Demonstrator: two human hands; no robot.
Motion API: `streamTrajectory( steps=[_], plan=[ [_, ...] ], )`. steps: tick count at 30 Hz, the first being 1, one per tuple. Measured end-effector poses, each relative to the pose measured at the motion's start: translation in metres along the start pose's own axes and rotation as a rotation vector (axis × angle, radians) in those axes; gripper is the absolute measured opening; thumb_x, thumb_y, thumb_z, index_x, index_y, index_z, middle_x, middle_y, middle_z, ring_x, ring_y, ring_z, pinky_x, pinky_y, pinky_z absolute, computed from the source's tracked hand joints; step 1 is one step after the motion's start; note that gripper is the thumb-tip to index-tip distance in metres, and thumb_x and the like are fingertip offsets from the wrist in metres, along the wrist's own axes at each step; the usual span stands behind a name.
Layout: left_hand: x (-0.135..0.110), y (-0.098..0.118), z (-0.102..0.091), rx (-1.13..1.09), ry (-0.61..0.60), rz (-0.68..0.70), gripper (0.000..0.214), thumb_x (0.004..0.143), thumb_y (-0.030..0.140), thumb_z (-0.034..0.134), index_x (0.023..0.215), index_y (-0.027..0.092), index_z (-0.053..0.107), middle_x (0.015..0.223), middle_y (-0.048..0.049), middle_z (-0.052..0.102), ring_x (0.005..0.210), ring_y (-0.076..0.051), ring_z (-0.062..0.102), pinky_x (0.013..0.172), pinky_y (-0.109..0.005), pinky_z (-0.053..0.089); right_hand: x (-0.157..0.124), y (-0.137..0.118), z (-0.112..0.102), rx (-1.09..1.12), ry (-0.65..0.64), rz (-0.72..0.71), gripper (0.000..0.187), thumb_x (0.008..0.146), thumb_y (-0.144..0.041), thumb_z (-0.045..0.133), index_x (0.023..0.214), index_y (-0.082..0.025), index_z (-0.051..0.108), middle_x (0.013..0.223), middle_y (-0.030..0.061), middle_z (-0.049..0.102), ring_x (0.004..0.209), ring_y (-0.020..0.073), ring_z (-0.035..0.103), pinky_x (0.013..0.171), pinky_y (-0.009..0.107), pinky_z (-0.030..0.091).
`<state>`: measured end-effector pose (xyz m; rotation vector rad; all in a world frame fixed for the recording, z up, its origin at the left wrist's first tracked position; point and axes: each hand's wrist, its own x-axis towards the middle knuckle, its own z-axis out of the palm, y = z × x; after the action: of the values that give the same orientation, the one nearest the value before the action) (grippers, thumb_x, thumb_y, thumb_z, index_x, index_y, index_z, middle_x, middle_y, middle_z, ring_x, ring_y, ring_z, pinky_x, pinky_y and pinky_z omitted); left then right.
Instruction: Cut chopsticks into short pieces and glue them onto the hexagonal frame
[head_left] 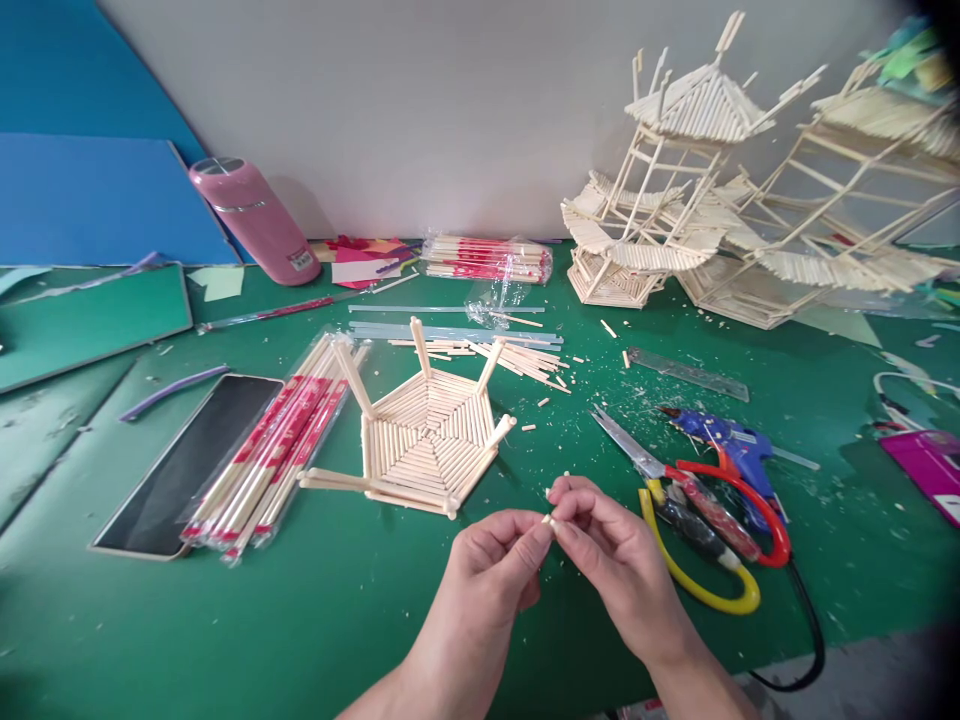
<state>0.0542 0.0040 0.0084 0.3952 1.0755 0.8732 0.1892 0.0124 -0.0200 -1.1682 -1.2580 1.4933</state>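
My left hand (487,570) and my right hand (615,560) meet fingertip to fingertip above the green table, both closed in a pinch. Between them shows a tiny pale piece of wooden stick (549,520), mostly covered by the fingers. Beyond my left hand stands a hexagonal wooden-stick frame (429,434), its base filled with short sticks in a web pattern and posts rising or leaning outward at its corners. To the right of my right hand lie scissors (705,515) with red and yellow handles, partly over a blue glue gun (731,445).
Wooden-stick towers (675,190) stand at the back right. Cut sticks (525,362) and clear glue sticks (450,330) lie behind the frame. Bagged chopsticks (281,440) overlap a dark phone-like slab (199,460) at left. A pink bottle (255,220) leans near the wall.
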Motion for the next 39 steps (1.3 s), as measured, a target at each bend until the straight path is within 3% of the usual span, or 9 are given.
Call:
streamTrajectory(
  steps=[10, 20, 39],
  plan=[
    [-0.0006, 0.0024, 0.0006, 0.063, 0.000, 0.012, 0.022, 0.076, 0.035, 0.062, 0.072, 0.015, 0.068, 0.050, 0.0057, 0.035, 0.049, -0.007, 0.027, 0.048, -0.024, 0.021, 0.0010, -0.0005, -0.0005, 0.005, 0.009, 0.013, 0.008, 0.083, -0.029, 0.056, 0.079, -0.022, 0.058, 0.095, 0.0022, 0.048, 0.089, 0.0156, 0.049, 0.071, 0.022, 0.042],
    [-0.0001, 0.0005, -0.0001, 0.014, -0.008, 0.001, 0.028, 0.076, 0.033, 0.061, 0.055, 0.015, 0.054, 0.050, 0.0057, 0.033, 0.049, -0.008, 0.025, 0.047, -0.024, 0.020, 0.0000, 0.0019, -0.0002, 0.034, 0.003, 0.015, 0.006, 0.085, -0.028, 0.055, 0.081, -0.024, 0.057, 0.095, 0.0002, 0.047, 0.088, 0.0138, 0.047, 0.071, 0.021, 0.040],
    [0.0002, -0.0002, 0.0006, 0.038, -0.010, 0.003, 0.027, 0.077, 0.033, 0.060, 0.058, 0.015, 0.055, 0.051, 0.0059, 0.032, 0.050, -0.008, 0.025, 0.048, -0.025, 0.019, 0.0011, 0.0020, -0.0005, 0.068, -0.011, 0.004, 0.005, 0.086, -0.027, 0.054, 0.082, -0.026, 0.056, 0.095, -0.0016, 0.045, 0.088, 0.0114, 0.045, 0.070, 0.019, 0.037]
  ],
)
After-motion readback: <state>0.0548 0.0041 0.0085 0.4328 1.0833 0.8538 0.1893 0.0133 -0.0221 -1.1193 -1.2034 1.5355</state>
